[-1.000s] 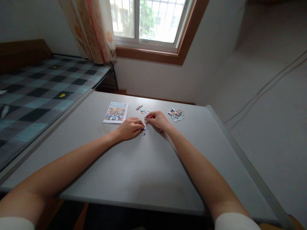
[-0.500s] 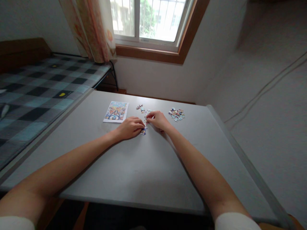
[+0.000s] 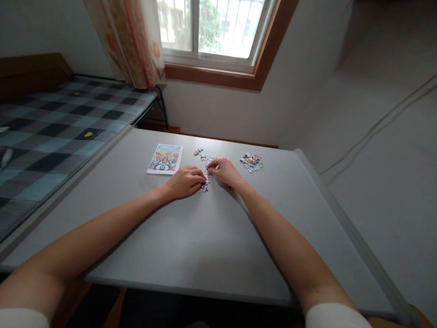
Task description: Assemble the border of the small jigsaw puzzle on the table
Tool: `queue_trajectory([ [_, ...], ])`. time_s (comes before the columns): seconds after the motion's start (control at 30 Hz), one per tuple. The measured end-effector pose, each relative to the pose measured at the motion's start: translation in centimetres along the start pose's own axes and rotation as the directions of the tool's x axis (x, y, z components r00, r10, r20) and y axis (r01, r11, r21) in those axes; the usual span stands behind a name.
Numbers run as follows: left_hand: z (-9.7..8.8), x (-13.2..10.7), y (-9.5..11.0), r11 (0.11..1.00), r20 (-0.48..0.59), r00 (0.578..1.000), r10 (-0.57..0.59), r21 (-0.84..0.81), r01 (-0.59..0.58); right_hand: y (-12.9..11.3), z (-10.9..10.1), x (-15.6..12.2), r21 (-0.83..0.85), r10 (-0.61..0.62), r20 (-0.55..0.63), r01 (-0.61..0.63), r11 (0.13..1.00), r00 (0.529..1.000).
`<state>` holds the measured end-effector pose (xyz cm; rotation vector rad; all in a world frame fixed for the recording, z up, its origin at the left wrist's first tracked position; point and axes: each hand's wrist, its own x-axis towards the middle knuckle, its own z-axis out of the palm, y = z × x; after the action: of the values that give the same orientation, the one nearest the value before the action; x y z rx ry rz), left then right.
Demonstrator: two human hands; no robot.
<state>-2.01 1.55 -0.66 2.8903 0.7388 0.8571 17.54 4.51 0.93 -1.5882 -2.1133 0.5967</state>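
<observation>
My left hand (image 3: 187,182) rests on the table with bent fingers, thumb and fingertips closed at the edge of some joined jigsaw pieces (image 3: 204,187). Opposite it, my right hand (image 3: 223,170) pinches a small jigsaw piece over the same narrow strip of pieces, its fingertips covering most of it. Between and behind the hands, more jigsaw pieces (image 3: 203,157) trail away from me. A printed picture sheet (image 3: 165,159) with a colourful cartoon scene lies beyond my left hand. To the right of my right hand is a heap of loose jigsaw pieces (image 3: 251,162).
The pale table (image 3: 191,241) has raised edges at its left and right. A bed with a checked cover (image 3: 68,116) stands along its left side. Behind are a curtain (image 3: 131,43) and a window (image 3: 225,27); a wall with cables (image 3: 372,127) is at the right.
Both hands stay almost in the same place over the jigsaw pieces. Only slight finger movement shows; the sheet and heap have not moved.
</observation>
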Motion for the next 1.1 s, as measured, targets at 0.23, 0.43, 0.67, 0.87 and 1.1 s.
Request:
queue_trajectory([
  [0.23, -0.2, 0.1, 0.2, 1.0, 0.0, 1.0, -0.006, -0.004, 0.006, -0.3, -0.2, -0.3, -0.033, -0.006, -0.013, 0.006, 0.999, 1.0],
  [0.43, -0.1, -0.1, 0.1, 1.0, 0.0, 1.0, 0.006, 0.002, -0.006, 0.1, -1.5, 0.0, -0.025, -0.025, -0.04, 0.024, 0.999, 0.999],
  [0.67, 0.0, -0.2, 0.0, 1.0, 0.003, 1.0, 0.001, 0.002, -0.001, 0.3, -2.9, 0.0, -0.068, -0.149, 0.136, 0.16, 0.985, 0.979],
  [0.87, 0.1, -0.1, 0.0, 1.0, 0.001, 1.0, -0.002, -0.01, 0.002, 0.5, -2.8, 0.0, -0.074, -0.208, 0.207, 0.227, 0.971, 0.956],
  [1.1, -0.1, 0.0, 0.2, 1.0, 0.011, 1.0, -0.017, 0.006, 0.017, 0.6, -1.9, -0.1, -0.097, -0.077, 0.125, 0.09, 0.991, 0.989],
])
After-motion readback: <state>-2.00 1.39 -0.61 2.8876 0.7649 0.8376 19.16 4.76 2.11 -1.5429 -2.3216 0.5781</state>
